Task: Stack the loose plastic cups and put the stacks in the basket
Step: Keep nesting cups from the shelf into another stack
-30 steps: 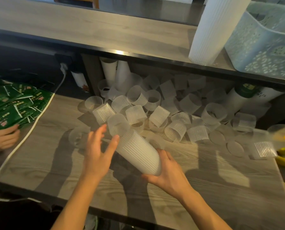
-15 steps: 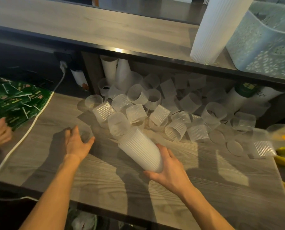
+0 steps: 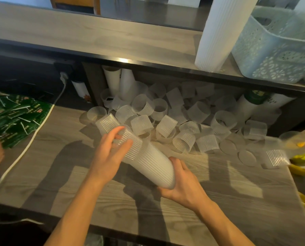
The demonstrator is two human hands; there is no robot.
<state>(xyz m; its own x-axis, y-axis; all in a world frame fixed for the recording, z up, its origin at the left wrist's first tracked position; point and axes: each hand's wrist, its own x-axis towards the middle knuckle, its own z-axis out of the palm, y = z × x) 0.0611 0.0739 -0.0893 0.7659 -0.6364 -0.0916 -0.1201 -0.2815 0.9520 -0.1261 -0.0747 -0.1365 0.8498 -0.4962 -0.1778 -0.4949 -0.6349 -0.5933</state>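
Grey wood-grain counter (image 3: 219, 197) spans lower view, raised shelf (image 3: 95, 38) behind. Pale blue perforated basket (image 3: 279, 55) on shelf, far right; tall white cup stack (image 3: 221, 31) just beside it. Loose ribbed plastic cups (image 3: 183, 128) piled at counter's back under shelf. Cup stack (image 3: 148, 160) tilted above counter: right hand (image 3: 182, 183) grasps its near end, left hand (image 3: 109, 155) curls around cup (image 3: 125, 144) at far end. Green packets (image 3: 11, 118) far left.

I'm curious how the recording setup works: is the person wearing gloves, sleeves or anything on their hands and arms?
No. The left hand and right hand are bare, with no gloves, rings, watch or bands visible. Both forearms are uncovered to the picture's bottom edge; no sleeve shows.
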